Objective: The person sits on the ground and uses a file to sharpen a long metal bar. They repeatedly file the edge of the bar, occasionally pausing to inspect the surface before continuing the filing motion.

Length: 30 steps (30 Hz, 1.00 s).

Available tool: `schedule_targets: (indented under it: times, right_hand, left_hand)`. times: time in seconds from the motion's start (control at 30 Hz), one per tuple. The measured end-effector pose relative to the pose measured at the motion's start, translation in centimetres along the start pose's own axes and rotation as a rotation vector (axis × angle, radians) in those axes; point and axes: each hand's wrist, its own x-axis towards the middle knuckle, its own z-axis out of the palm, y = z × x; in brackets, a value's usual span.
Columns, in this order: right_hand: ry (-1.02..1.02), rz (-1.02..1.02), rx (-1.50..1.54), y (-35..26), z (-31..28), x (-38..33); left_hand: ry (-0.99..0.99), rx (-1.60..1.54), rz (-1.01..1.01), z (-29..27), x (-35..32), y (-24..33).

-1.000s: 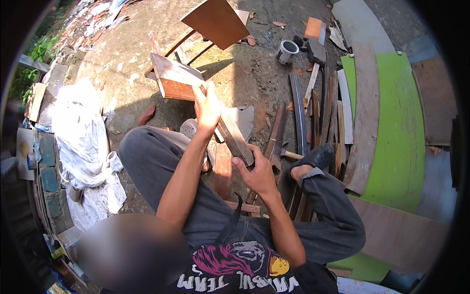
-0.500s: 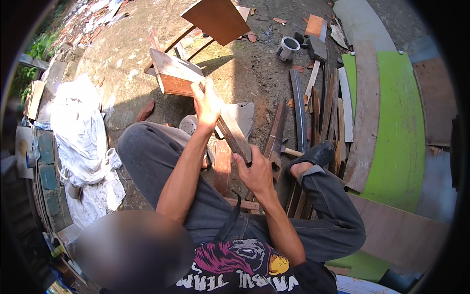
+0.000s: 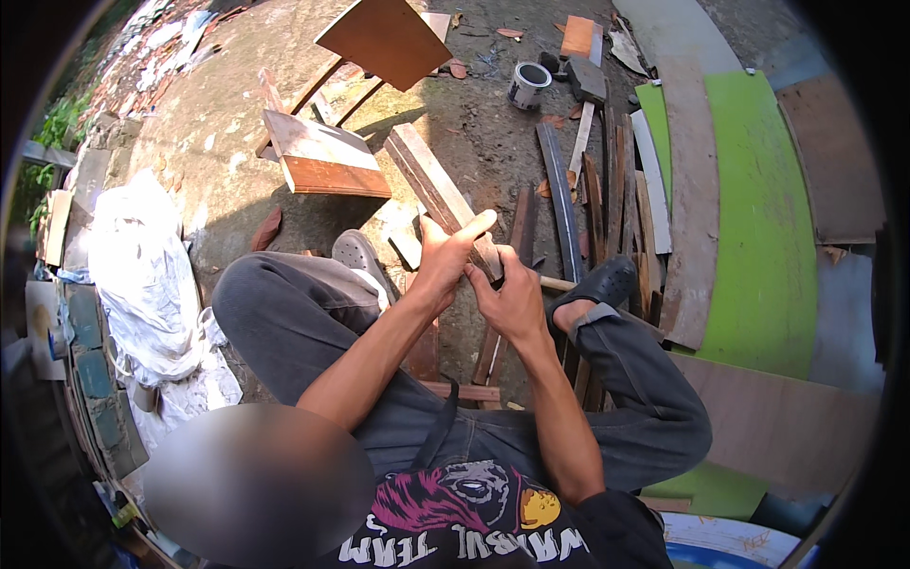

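I sit on the ground with knees bent, holding a long narrow wooden plank (image 3: 431, 175) that slants up and away from me. My left hand (image 3: 447, 254) grips its near end, with the fingers wrapped over the top face. My right hand (image 3: 512, 299) closes on the same end just below and to the right, so the two hands touch. The plank's far end points toward a brown-and-white wooden box piece (image 3: 322, 156). My right foot in a black sandal (image 3: 595, 283) rests among wood strips.
Several thin wood strips (image 3: 592, 185) lie right of the hands, beside a green curved board (image 3: 758, 218) and brown panels. A small tin can (image 3: 526, 85) and a brown board (image 3: 384, 38) sit farther off. White sacks (image 3: 142, 275) lie at left.
My left hand has slid down the plank to meet the right hand at its near end. The plank now shows longer beyond the hands.
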Motion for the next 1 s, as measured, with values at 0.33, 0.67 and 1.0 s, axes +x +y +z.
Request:
schedule_targets:
  times: [0.33,0.67,1.0]
  right_hand:
    - [-0.306,0.151,0.023,1.6,-1.4,-0.3]
    - [-0.482,0.594,0.511,1.3,-1.1,1.1]
    - [-0.492,0.655,0.656,0.9,-0.8,1.2]
  left_hand:
    - [0.11,-0.367,-0.08,-1.3,1.8,-1.4]
    - [0.016,-0.4,0.003,-1.3,1.3,-0.3]
    - [-0.081,-0.349,0.017,-0.7,0.2,0.1]
